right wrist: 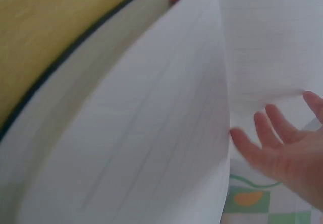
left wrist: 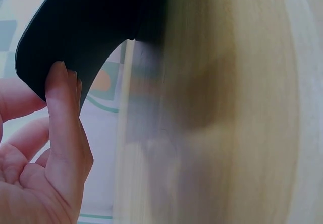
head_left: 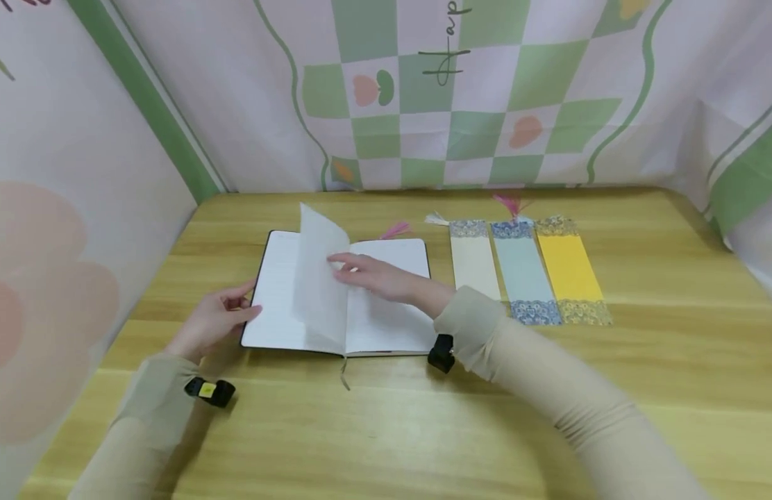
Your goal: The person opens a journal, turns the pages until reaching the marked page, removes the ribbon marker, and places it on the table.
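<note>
A lined notebook (head_left: 389, 323) with a dark cover lies spread on the wooden table, one page (head_left: 319, 285) standing up near its middle. My left hand (head_left: 216, 314) pinches the notebook's left edge, thumb on the paper; the left wrist view shows fingers against the dark cover (left wrist: 65, 37). With fairly straight, spread fingers, my right hand (head_left: 382, 278) touches the raised page, seen also in the right wrist view beside the hand (right wrist: 290, 151). A pink tassel (head_left: 396, 230) sticks out past the notebook's far edge. From its near edge hangs a thin ribbon (head_left: 345, 375).
Right of the notebook lie three bookmarks with patterned ends: cream (head_left: 473, 264), pale blue (head_left: 525, 271) and yellow (head_left: 572, 267). My right forearm passes in front of the cream one's lower end. A patterned curtain (head_left: 423, 83) hangs behind the table (head_left: 373, 437).
</note>
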Motion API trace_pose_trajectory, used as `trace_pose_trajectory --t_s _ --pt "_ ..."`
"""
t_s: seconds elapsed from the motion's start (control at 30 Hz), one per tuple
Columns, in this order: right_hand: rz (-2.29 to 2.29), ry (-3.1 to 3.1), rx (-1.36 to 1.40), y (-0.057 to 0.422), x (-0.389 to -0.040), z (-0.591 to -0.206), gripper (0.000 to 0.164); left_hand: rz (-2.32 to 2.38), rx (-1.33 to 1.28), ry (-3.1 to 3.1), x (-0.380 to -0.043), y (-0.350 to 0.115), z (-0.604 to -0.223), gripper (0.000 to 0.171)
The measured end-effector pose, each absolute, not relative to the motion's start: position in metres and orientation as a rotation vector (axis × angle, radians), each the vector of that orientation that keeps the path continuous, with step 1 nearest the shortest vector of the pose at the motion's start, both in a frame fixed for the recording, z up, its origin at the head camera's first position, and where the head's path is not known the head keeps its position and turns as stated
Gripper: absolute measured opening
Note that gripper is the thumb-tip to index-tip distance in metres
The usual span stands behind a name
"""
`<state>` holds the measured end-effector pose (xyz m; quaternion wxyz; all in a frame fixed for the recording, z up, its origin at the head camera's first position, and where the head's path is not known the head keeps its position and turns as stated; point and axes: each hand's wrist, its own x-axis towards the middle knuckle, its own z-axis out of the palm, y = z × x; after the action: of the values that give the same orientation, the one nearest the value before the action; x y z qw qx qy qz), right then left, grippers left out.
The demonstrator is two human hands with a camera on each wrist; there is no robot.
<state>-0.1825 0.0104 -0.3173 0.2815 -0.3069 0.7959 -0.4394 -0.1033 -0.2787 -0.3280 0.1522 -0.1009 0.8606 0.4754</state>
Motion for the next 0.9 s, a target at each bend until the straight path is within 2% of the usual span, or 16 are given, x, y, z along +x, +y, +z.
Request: trace_pose_trajectory --t_s 0.17,0.47,0.73,0.9 --pt "-0.819 2.361 -0.955 -0.003 -0.177 -0.324 0.056 1.38 -0.258 2.456 -0.103 -0.278 -0.327 0.062" --pt "-0.384 2.493 -0.947 -0.023 -0.164 -0.329 0.064 1.451 -0.187 2.426 -0.102 -0.283 -0.33 0.056" --pt "-0.257 2.521 -0.899 -0.03 -0.156 -0.331 0.066 1.471 -0.222 2.385 -0.101 -0.283 -0.332 0.05" --pt "-0.203 2.53 -0.897 -0.032 -0.155 -0.331 0.066 1.513 -0.246 2.33 -0.102 -0.281 -0.33 0.055"
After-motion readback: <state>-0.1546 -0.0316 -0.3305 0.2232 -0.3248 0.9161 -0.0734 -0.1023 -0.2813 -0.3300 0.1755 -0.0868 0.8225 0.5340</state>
